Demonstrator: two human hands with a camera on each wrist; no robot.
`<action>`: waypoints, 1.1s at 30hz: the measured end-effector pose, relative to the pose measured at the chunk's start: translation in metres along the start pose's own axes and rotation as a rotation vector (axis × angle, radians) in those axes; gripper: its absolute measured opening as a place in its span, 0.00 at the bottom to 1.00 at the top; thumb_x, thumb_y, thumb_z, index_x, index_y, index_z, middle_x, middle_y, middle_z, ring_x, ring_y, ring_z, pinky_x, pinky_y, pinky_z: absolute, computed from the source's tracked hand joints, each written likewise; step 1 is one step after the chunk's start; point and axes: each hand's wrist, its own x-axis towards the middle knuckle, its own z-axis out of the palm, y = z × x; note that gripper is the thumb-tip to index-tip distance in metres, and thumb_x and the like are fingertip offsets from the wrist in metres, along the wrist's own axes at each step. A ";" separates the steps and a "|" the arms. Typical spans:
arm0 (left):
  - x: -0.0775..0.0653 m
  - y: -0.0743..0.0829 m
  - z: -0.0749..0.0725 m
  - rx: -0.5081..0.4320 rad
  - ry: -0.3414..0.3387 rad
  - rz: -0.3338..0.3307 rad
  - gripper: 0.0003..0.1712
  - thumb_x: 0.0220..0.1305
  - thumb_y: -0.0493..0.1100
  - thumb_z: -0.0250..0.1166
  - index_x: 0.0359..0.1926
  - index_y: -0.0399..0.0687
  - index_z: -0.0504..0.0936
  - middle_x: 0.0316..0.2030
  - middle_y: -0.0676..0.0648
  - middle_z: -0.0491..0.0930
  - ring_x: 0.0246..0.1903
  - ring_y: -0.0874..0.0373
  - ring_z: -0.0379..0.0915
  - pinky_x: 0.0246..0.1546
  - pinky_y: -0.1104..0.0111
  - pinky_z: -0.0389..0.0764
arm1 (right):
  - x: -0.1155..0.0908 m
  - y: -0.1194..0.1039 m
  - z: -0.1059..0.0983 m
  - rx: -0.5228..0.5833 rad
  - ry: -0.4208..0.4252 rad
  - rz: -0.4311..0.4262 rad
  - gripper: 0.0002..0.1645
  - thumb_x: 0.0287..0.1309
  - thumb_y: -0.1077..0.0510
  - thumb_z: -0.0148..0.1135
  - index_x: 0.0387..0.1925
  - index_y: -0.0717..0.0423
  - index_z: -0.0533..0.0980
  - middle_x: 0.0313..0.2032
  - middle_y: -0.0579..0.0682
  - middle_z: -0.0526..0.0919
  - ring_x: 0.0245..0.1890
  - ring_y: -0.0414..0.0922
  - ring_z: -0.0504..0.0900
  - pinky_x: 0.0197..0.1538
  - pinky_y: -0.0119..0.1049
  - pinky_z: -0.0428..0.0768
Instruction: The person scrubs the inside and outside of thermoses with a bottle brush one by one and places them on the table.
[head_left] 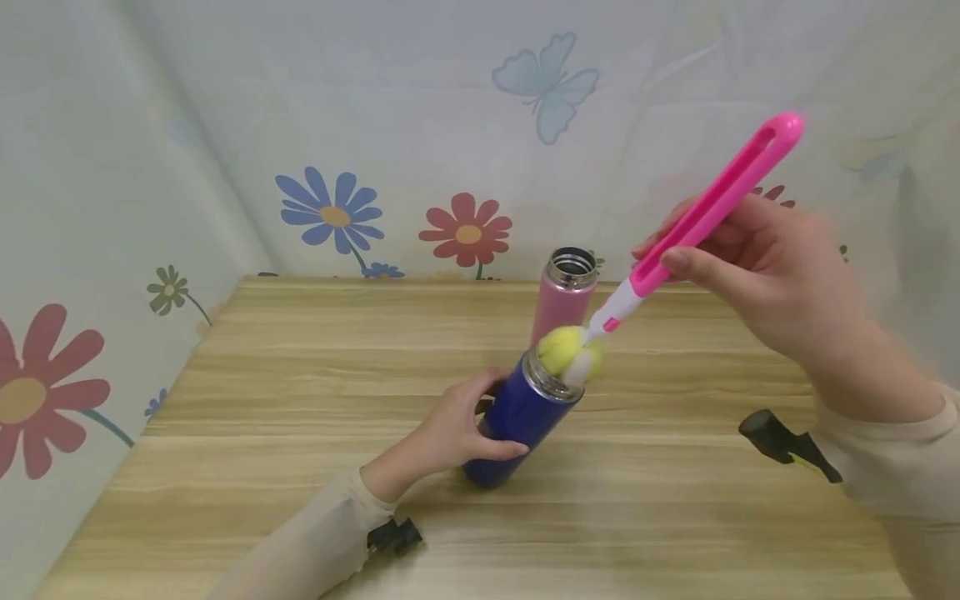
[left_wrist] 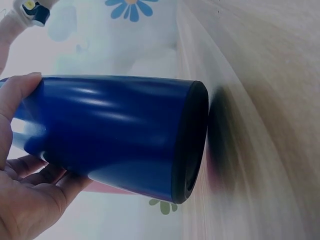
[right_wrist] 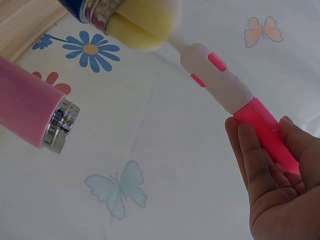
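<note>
My left hand grips a dark blue thermos bottle around its lower body, thumb on the near side. The bottle leans to the right, its steel mouth uncapped, and in the left wrist view its black base tilts close over the table. My right hand pinches the pink handle of a bottle brush between thumb and fingers. The brush slants down to the left, and its yellow and white sponge head sits at the blue bottle's mouth, partly inside the rim.
Just behind the blue bottle stands an uncapped pink thermos bottle with a steel neck. Both are at the wood-grain table, which ends at a flower-printed cloth backdrop. Dark wrist cameras stick out from both sleeves.
</note>
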 end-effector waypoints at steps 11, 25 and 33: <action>0.000 -0.001 0.000 -0.008 -0.003 0.006 0.45 0.43 0.42 0.77 0.62 0.41 0.67 0.57 0.41 0.76 0.54 0.48 0.76 0.56 0.57 0.79 | -0.015 -0.003 0.021 -0.069 0.012 0.007 0.16 0.51 0.72 0.66 0.43 0.61 0.79 0.34 0.37 0.87 0.31 0.32 0.86 0.37 0.21 0.82; 0.000 -0.004 0.001 0.001 -0.005 0.034 0.44 0.44 0.42 0.77 0.63 0.41 0.66 0.57 0.41 0.76 0.53 0.48 0.76 0.55 0.58 0.80 | -0.028 0.024 0.075 -0.007 -0.259 0.156 0.13 0.54 0.61 0.68 0.41 0.61 0.79 0.38 0.55 0.88 0.36 0.44 0.88 0.39 0.29 0.85; 0.000 -0.003 0.001 -0.007 -0.016 0.025 0.44 0.46 0.43 0.77 0.63 0.42 0.66 0.58 0.42 0.75 0.54 0.48 0.76 0.56 0.57 0.79 | -0.030 0.027 0.079 -0.002 -0.254 0.160 0.13 0.56 0.62 0.66 0.43 0.64 0.78 0.39 0.59 0.87 0.37 0.47 0.88 0.38 0.32 0.86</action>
